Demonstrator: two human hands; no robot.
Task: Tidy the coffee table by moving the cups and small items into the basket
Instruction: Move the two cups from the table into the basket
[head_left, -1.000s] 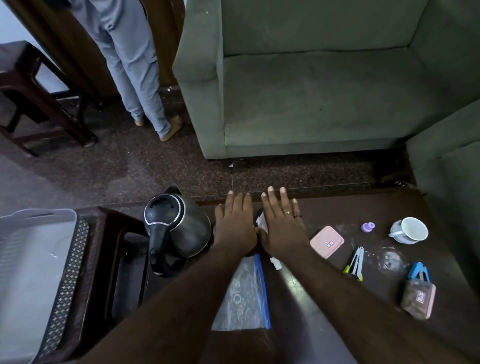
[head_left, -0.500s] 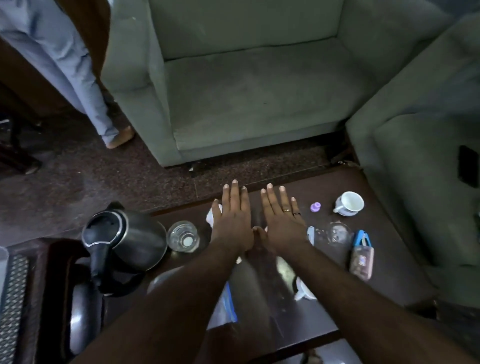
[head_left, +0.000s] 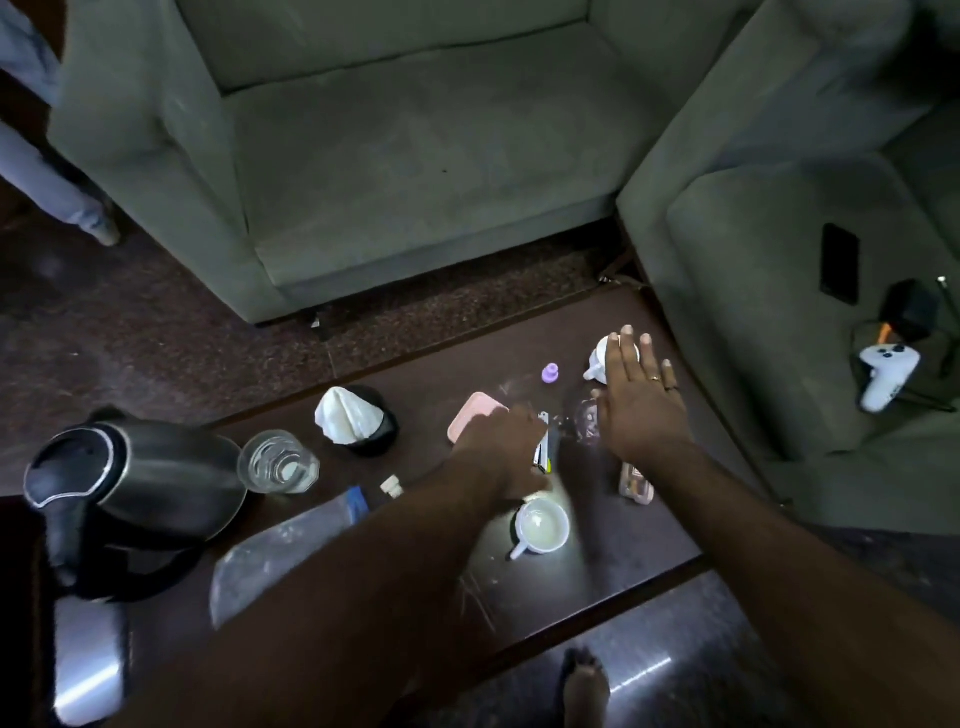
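On the dark coffee table (head_left: 597, 587), my right hand (head_left: 641, 410) hovers with fingers spread over a clear glass (head_left: 582, 418), its fingertips above a white cup (head_left: 597, 358). My left hand (head_left: 501, 441) is blurred and lies on the pink box (head_left: 472, 415), beside a small white clip tool (head_left: 544, 449); its fingers curl down out of sight. A second white cup (head_left: 540, 525) stands near the front edge. Also on the table are a purple knob (head_left: 550, 373), a brown pouch (head_left: 635, 483), a drinking glass (head_left: 278, 462) and a small white piece (head_left: 390, 487). No basket is in view.
A steel kettle (head_left: 135, 483) stands at the left, with a zip bag (head_left: 280, 551) and a black holder with tissue (head_left: 353, 421) nearby. Grey sofa (head_left: 415, 156) behind; the armchair (head_left: 779, 312) at right holds a phone and a white controller (head_left: 883, 379). A person's leg (head_left: 47, 182) is at upper left.
The view has swung right and down. Both hands left their flat side-by-side pose: the left went to the pink box, the right reached out toward the far white cup.
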